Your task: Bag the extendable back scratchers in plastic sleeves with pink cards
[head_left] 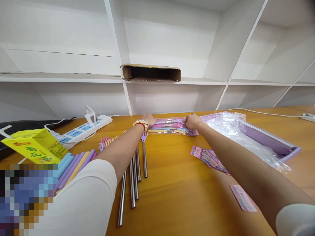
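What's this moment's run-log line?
left hand: at left end of clear packet; right hand: at its right end; inside: coloured sticks; tabletop: metal tubes

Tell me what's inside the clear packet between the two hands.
Inside the clear packet are slim pink, blue and yellow pieces, with silvery parts among them. The left hand and right hand block the ends, so contents there cannot be seen.

Green Chinese characters on yellow carton (36,144), blurred, pink cards' (243,198) print illegible
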`<state>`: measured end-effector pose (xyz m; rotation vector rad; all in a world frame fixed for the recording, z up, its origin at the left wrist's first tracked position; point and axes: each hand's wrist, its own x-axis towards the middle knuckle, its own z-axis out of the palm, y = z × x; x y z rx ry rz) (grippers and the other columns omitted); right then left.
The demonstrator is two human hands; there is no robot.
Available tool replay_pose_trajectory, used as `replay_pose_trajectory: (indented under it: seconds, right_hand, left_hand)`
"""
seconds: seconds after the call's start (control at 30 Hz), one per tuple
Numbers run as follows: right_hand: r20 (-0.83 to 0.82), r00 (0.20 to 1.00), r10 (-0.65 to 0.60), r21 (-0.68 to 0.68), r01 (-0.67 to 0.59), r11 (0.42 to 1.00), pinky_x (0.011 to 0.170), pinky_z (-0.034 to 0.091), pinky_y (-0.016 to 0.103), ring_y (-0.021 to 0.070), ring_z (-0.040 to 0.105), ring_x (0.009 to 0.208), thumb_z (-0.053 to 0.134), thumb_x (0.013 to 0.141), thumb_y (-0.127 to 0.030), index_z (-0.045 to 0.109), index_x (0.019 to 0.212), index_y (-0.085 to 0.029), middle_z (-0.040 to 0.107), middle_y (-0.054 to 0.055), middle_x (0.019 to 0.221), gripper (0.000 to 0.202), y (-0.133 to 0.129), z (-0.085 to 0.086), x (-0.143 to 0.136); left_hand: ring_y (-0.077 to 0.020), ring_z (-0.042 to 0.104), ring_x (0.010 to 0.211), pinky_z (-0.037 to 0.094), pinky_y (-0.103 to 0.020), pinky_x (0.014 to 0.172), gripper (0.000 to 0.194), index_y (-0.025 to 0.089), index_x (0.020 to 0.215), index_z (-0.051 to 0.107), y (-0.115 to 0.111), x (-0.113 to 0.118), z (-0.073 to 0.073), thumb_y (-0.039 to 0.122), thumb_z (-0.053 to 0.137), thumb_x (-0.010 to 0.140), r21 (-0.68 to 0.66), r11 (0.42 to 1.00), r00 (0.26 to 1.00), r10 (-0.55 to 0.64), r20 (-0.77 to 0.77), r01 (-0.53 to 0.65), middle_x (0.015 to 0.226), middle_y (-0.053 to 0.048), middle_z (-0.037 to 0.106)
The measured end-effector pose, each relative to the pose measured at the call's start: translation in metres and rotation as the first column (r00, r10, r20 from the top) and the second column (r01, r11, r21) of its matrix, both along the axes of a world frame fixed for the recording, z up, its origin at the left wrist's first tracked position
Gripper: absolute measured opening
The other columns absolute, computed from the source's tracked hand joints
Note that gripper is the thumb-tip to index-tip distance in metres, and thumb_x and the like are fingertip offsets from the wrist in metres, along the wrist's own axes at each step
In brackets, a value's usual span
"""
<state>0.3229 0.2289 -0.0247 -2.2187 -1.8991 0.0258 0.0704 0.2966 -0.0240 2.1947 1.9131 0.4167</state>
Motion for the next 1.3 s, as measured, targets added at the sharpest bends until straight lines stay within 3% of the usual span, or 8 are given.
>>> replay_pose_trajectory:
  seconds: [0.13,0.3,0.43,0.6,0.73,0.93,1.07,1.3]
  right_hand:
    - [0.035,0.999,-0.025,0.039,0.024,0.999,0.081,0.045,0.037,0.0287,0.058,0.097,0.054,0.074,-0.021,0.065,0.102,-0.011,0.057,0.021,0.109,0.032,-0.016,0.008,-0.003]
    - [0.034,0.999,-0.038,0.109,0.034,0.993,0.083,0.043,0.037,0.0299,0.056,0.102,0.049,0.077,-0.02,0.058,0.115,-0.013,0.052,0.02,0.119,0.04,-0.044,0.016,-0.003]
    - [-0.046,0.999,0.026,0.186,-0.017,0.982,0.081,0.042,0.03,0.0247,0.056,0.102,0.047,0.078,-0.02,0.061,0.107,-0.016,0.059,0.014,0.114,0.033,-0.075,0.022,-0.004]
    - [-0.148,0.986,0.083,0.168,-0.057,0.984,0.066,0.041,0.023,0.0181,0.061,0.081,0.05,0.076,-0.032,0.066,0.085,-0.017,0.068,0.005,0.085,0.023,-0.121,0.026,-0.002]
    - [-0.134,0.988,0.076,0.032,-0.073,0.997,0.061,0.041,0.024,0.0195,0.061,0.077,0.061,0.067,-0.041,0.067,0.086,-0.019,0.067,0.004,0.084,0.03,-0.147,0.016,0.002]
    - [0.032,0.988,0.15,-0.211,-0.14,0.967,0.067,0.043,0.03,0.0269,0.061,0.087,0.065,0.061,-0.044,0.068,0.091,-0.019,0.067,0.01,0.094,0.039,-0.156,0.005,0.006]
    - [0.087,0.992,0.094,-0.089,-0.086,0.992,0.068,0.043,0.03,0.0265,0.061,0.089,0.054,0.071,-0.034,0.068,0.091,-0.019,0.067,0.01,0.097,0.029,-0.16,0.007,0.01]
    - [-0.045,0.998,-0.049,0.164,0.056,0.985,0.067,0.042,0.026,0.0217,0.062,0.083,0.048,0.075,-0.031,0.068,0.086,-0.02,0.069,0.007,0.088,0.025,-0.173,-0.004,0.015]
  left_hand:
    - [-0.0386,0.049,0.112,0.037,-0.048,0.091,0.066,0.007,0.121,0.049,-0.019,-0.001,0.01,0.056,0.031,0.082,0.138,0.99,0.999,0.038,-0.002,-0.037,0.122,-0.026,0.049]
    - [-0.0337,0.042,0.118,0.028,-0.046,0.1,0.058,0.011,0.122,0.048,-0.044,-0.012,0.029,0.052,0.032,0.084,0.322,0.947,1.0,-0.025,0.002,0.023,0.125,-0.021,0.045]
    - [-0.031,0.044,0.115,0.03,-0.046,0.099,0.043,0.014,0.114,0.053,-0.075,-0.031,0.051,0.038,0.046,0.079,0.473,0.88,0.995,-0.087,0.052,0.052,0.12,-0.017,0.048]
    - [-0.0235,0.053,0.101,0.039,-0.036,0.093,0.03,0.014,0.099,0.058,-0.138,-0.056,0.066,0.031,0.05,0.076,0.49,0.869,0.965,-0.176,0.193,0.061,0.107,-0.012,0.055]
    - [-0.0212,0.055,0.093,0.042,-0.033,0.085,0.027,0.015,0.091,0.06,-0.193,-0.072,0.058,0.036,0.049,0.078,0.462,0.865,0.948,-0.287,0.134,0.197,0.098,-0.008,0.06]
    - [-0.0193,0.057,0.079,0.042,-0.031,0.069,0.023,0.018,0.086,0.059,-0.247,-0.093,0.034,0.037,0.048,0.08,0.217,0.862,0.888,-0.451,-0.086,0.459,0.083,-0.004,0.062]
    - [-0.0178,0.058,0.073,0.04,-0.028,0.062,0.024,0.021,0.086,0.059,-0.26,-0.101,0.023,0.037,0.042,0.084,0.209,0.857,0.881,-0.448,-0.15,0.471,0.078,-0.002,0.064]
    - [-0.0221,0.062,0.067,0.039,-0.031,0.06,0.034,0.021,0.087,0.062,-0.256,-0.115,0.002,0.038,0.033,0.088,0.333,0.866,0.896,-0.243,-0.371,0.372,0.069,-0.005,0.066]
